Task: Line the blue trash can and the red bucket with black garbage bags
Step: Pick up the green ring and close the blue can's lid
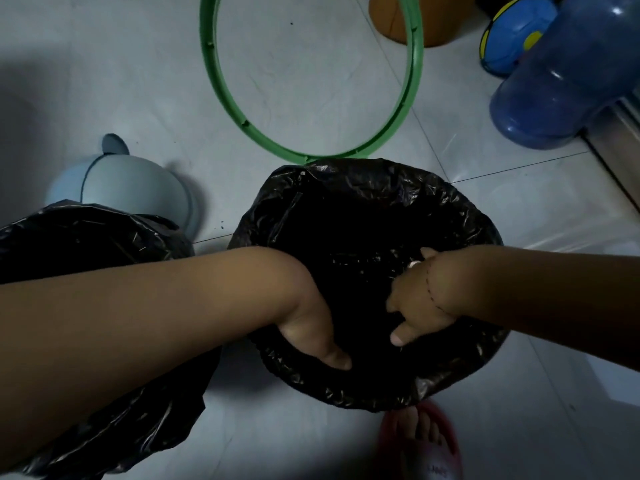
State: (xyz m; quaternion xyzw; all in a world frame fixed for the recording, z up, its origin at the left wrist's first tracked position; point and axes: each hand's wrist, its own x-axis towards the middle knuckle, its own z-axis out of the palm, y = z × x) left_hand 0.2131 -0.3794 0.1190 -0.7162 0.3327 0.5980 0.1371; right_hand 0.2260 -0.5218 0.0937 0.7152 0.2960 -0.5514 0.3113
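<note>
A black garbage bag (346, 209) is spread over a round container in the middle of the floor, its edge folded over the whole rim so the container itself is hidden. My left hand (311, 337) reaches inside near the front rim, fingers pressing the bag down. My right hand (415, 299) is inside at the right, fingers curled against the bag's inner wall. A second black bag (86, 244) covers another container at the left, partly hidden behind my left forearm.
A green plastic ring (414, 81) lies on the tiled floor behind the bagged container. A pale blue lid (131, 188) sits at the left. A large blue water jug (561, 88), a blue toy (509, 32) and an orange pot (388, 19) stand at the back right. My sandalled foot (422, 441) is at the bottom.
</note>
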